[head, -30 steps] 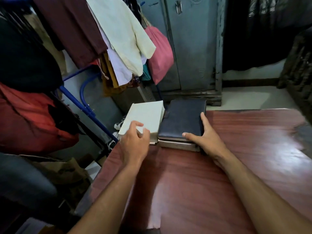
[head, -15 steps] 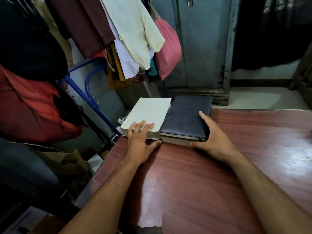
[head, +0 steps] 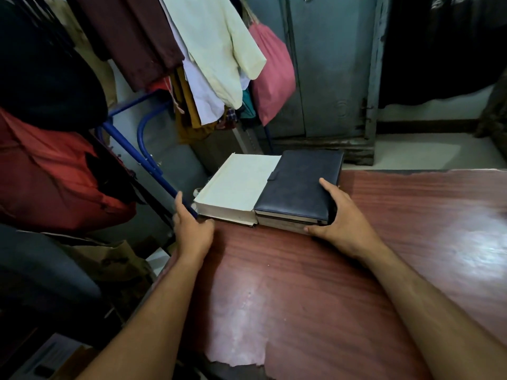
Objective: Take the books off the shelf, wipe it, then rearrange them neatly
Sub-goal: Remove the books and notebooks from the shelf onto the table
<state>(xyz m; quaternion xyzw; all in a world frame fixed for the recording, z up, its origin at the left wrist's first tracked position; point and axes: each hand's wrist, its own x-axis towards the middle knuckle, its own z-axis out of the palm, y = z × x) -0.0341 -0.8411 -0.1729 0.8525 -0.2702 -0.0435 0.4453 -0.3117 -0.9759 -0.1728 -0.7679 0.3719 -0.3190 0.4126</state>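
Two stacks of books lie side by side at the far left corner of the reddish wooden surface (head: 356, 270). A cream-covered book (head: 236, 185) tops the left stack. A dark blue diary (head: 299, 187) tops the right stack, with another book under it. My left hand (head: 192, 229) rests at the near left corner of the cream stack, fingers straight along its left side and thumb against its front edge. My right hand (head: 340, 218) presses the right side and near right corner of the dark stack with straight fingers.
A blue metal clothes rack (head: 142, 157) loaded with hanging clothes stands just left of the books. A pink bag (head: 271, 75) hangs beside a grey metal cupboard (head: 332, 67) behind them. The surface's laminate is chipped at its near edge (head: 236, 349).
My left hand slid off the cream book's cover to its near left corner. The two stacks now sit closer and squarer together. My right hand stays on the dark stack's right side.
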